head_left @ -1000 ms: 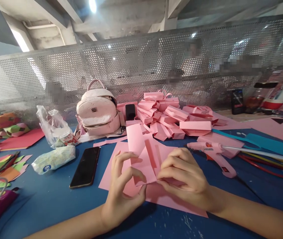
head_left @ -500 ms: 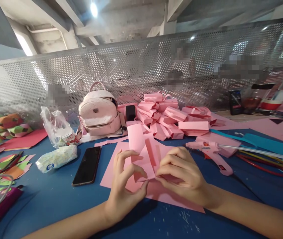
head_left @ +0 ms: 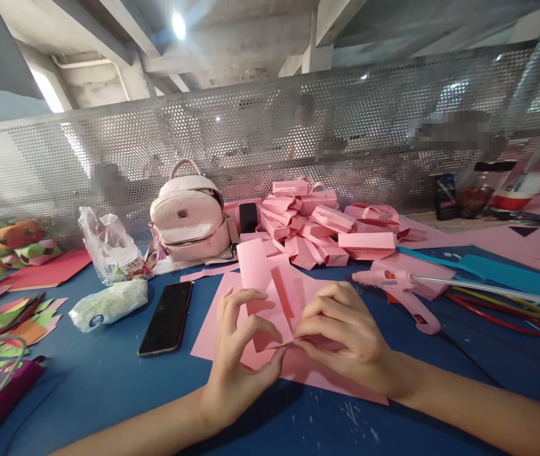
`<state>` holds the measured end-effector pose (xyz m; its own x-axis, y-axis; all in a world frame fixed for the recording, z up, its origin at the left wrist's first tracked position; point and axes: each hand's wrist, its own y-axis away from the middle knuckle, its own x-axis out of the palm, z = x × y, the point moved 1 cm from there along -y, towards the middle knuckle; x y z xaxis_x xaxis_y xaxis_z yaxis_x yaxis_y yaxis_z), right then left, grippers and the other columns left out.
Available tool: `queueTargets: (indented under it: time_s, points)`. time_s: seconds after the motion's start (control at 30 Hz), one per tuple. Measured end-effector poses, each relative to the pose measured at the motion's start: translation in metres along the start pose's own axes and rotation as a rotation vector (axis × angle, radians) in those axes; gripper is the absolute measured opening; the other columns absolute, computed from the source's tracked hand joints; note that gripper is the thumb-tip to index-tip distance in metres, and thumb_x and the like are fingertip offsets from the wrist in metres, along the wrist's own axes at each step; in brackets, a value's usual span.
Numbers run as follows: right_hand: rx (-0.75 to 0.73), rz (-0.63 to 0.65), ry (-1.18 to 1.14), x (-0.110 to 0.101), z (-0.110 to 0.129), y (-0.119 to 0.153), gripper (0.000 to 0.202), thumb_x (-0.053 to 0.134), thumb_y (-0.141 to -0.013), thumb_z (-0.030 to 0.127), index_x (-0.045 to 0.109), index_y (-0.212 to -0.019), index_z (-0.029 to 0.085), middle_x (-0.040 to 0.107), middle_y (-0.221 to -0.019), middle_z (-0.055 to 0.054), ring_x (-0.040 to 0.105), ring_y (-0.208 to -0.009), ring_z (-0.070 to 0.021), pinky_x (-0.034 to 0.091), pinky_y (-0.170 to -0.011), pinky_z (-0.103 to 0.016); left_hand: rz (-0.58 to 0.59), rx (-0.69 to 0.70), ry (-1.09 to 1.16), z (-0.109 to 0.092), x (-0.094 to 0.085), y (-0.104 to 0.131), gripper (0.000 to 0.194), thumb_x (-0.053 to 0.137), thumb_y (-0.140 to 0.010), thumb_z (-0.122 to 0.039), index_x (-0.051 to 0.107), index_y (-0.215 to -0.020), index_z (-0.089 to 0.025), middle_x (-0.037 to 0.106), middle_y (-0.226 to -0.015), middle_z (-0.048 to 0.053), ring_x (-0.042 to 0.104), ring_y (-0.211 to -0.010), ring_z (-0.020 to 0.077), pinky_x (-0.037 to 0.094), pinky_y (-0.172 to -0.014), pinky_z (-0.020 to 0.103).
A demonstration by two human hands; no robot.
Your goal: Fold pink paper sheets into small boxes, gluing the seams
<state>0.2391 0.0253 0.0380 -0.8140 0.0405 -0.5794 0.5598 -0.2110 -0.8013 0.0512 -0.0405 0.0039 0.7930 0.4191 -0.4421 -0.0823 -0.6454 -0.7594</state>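
Observation:
Between both hands stands a partly folded piece of pink paper, with a tall flap upright at its back left. My left hand pinches its near edge between thumb and index finger, the other fingers curled above. My right hand closes on the same near edge from the right, thumb below and fingers bent over it. Under the folded piece lies a flat pink sheet on the blue table. To the right of my right hand rests a pink glue gun holding a long clear glue stick.
A black phone and a tissue pack lie left of my hands. Behind stand a pink backpack and a pile of folded pink paper pieces. Red scissors handles lie right; a purple power strip sits left.
Both hands keep their grip on the folded paper. Its upright flap leans slightly further left, and my fingers have shifted only a little.

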Motion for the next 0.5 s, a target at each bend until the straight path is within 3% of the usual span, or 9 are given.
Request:
queueTargets:
  time_s: [0.5]
  points:
    - [0.003,-0.002,-0.011,0.0004,-0.0004,0.0005,0.008,0.069,-0.087,0.015,0.067,-0.081,0.021,0.066,-0.076,0.001,0.048,-0.079,-0.0177,0.032,-0.076,-0.034,0.012,0.006,0.024,-0.0008,-0.0003,-0.0005,0.02,0.065,-0.08,-0.006,0.057,-0.088,-0.023,0.047,-0.126,0.007,0.044,-0.126,0.0266,0.024,-0.114,0.05]
